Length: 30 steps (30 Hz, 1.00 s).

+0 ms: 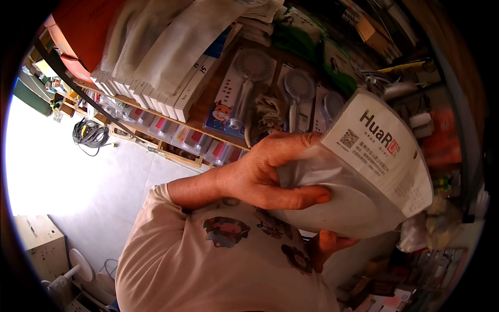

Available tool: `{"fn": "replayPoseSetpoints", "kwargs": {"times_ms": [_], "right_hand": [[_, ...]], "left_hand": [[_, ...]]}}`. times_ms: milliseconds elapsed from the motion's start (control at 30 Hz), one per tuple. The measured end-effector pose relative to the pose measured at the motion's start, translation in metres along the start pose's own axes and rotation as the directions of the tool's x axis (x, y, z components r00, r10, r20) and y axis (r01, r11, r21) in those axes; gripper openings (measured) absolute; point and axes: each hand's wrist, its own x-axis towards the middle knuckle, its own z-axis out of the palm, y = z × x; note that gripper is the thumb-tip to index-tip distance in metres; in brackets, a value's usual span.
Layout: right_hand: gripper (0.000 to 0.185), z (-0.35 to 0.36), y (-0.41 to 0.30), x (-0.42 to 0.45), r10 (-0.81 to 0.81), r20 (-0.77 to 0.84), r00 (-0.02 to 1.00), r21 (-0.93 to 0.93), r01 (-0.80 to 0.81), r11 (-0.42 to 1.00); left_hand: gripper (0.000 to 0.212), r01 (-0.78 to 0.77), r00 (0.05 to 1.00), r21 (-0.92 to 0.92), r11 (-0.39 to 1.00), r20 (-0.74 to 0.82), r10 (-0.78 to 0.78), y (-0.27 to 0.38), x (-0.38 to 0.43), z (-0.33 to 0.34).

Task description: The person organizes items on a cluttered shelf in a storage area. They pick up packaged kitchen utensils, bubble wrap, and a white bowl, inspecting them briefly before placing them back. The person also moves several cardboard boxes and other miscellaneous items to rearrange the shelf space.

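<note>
A clear plastic pack [347, 210] with a white printed card header [378, 152] is held up in front of my chest. The header bears a brand, a printed code and small writing. Something pale and rounded shows through the plastic, but its kind cannot be told. My left hand [269, 171] grips the pack from its left side, with a finger at the header's edge and the thumb across the plastic. Below it, my right hand [327, 249] holds the pack's lower edge, partly hidden by the pack.
Beyond my hands, a wooden shelf [212, 87] carries shower heads [255, 64] in blister packs, white boxes [183, 103] and green packets [339, 64]. Orange boxes [84, 31] stand farther left. Clear plastic bins [195, 140] sit under the shelf. A black cable coil [90, 134] lies on the floor.
</note>
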Motion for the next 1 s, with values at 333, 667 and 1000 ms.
{"fn": "replayPoseSetpoints", "kwargs": {"times_ms": [333, 667, 1000], "right_hand": [[0.086, -0.001, -0.004, 0.001, 0.061, -0.006, 0.998, 0.017, -0.061, 0.998], [0.085, -0.006, -0.002, -0.002, 0.045, -0.009, 0.999, -0.010, -0.045, 0.999], [0.089, -0.018, 0.005, -0.008, 0.009, 0.051, 0.999, -0.106, -0.003, 0.994]], "left_hand": [[0.056, 0.015, 1.000, 0.023, 1.000, -0.018, -0.015, 0.001, -0.001, 0.002], [0.059, 0.026, 1.000, -0.030, 0.999, -0.016, -0.027, -0.004, -0.001, 0.006], [0.058, 0.033, 0.999, -0.079, 0.996, -0.006, -0.033, -0.007, -0.001, 0.008]]}}
